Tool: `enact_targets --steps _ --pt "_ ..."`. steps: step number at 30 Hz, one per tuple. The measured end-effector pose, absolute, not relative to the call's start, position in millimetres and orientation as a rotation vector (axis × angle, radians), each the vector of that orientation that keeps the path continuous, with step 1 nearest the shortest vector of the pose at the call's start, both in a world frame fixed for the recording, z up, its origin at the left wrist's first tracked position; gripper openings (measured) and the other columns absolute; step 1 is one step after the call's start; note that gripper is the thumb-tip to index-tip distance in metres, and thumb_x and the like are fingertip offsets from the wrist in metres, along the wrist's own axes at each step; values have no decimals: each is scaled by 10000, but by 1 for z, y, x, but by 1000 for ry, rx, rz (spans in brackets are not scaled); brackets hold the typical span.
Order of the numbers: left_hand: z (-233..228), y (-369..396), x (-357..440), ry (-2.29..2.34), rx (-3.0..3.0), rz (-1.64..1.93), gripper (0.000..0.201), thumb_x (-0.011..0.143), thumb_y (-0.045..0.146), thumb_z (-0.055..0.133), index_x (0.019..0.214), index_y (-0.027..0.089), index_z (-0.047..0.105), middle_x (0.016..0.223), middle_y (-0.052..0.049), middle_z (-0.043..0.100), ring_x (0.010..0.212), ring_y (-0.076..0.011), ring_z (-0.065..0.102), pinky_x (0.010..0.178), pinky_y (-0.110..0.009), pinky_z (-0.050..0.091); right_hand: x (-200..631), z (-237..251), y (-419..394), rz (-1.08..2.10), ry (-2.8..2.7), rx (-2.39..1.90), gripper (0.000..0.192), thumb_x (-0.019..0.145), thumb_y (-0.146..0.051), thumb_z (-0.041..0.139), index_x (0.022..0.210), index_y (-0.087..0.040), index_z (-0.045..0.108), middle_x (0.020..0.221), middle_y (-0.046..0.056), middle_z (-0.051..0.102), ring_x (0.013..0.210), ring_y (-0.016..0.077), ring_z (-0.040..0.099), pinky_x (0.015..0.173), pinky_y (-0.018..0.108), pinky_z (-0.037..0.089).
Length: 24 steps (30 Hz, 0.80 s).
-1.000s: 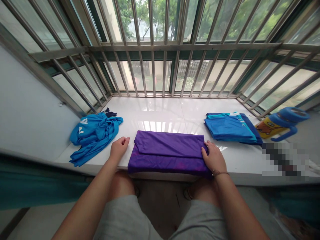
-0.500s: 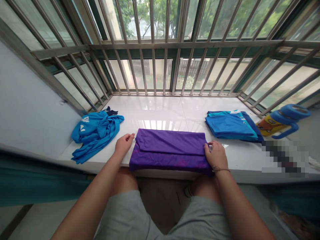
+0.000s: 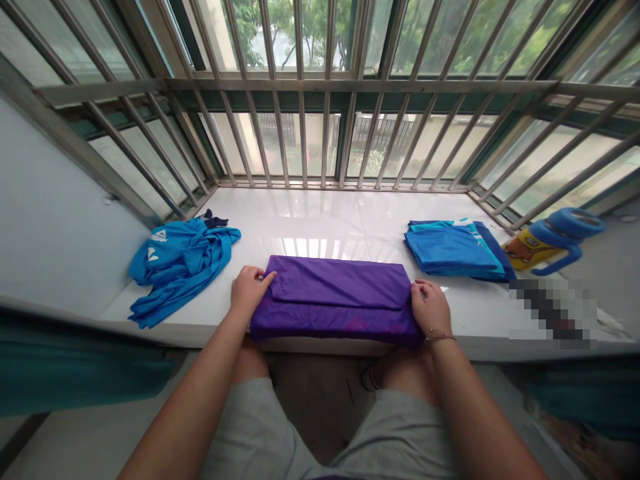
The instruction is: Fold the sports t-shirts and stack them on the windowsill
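A folded purple garment (image 3: pixel 335 300) lies across the front edge of the white sill (image 3: pixel 345 223), right in front of me. My left hand (image 3: pixel 249 291) rests against its left end, fingers curled over the upper corner. My right hand (image 3: pixel 430 308) is at its right end, with the fingers pinching the edge of the top fold. Both forearms reach in from below over my knees in grey shorts.
A crumpled blue shirt (image 3: pixel 177 263) lies at the sill's left end. A stack of folded blue garments (image 3: pixel 453 250) sits at the right, beside a blue and yellow bottle (image 3: pixel 550 243) lying on its side. Metal window bars (image 3: pixel 320 127) enclose the sill.
My left hand has moved right from the bare sill onto the purple garment's left corner. My right hand has shifted from lying flat on the right end to pinching its edge.
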State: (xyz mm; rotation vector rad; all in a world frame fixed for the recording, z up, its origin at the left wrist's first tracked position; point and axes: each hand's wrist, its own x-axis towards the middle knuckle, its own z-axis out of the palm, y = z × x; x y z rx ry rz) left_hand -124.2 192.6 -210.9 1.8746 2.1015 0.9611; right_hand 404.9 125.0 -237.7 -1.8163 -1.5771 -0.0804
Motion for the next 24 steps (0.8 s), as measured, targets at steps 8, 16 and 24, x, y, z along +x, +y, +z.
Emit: enact_targets --steps 8,16,24 --pt "-205 187 -131 1747 1844 942 503 1002 637 549 718 251 703 826 -42 764 828 -242 690 799 -343 508 402 -247 130 -99 -1634 -1877 420 1054 -454 506 816 -204 746 1205 211 754 1192 348 669 1100 547 523" --pt "-205 187 -134 1773 1679 989 583 969 562 606 1434 225 704 840 -16 824 853 -264 762 847 -345 559 400 -247 130 -134 -1667 -1909 410 1070 -429 483 873 -188 748 1211 231 740 1182 359 660 1100 557 522" --pt "-212 190 -133 1750 1878 1005 380 935 424 666 1242 232 779 1062 -65 783 900 -245 732 897 -372 598 397 -246 130 -140 -1664 -1916 356 1065 -419 493 892 -202 716 1220 230 732 1203 354 649 1107 535 505"
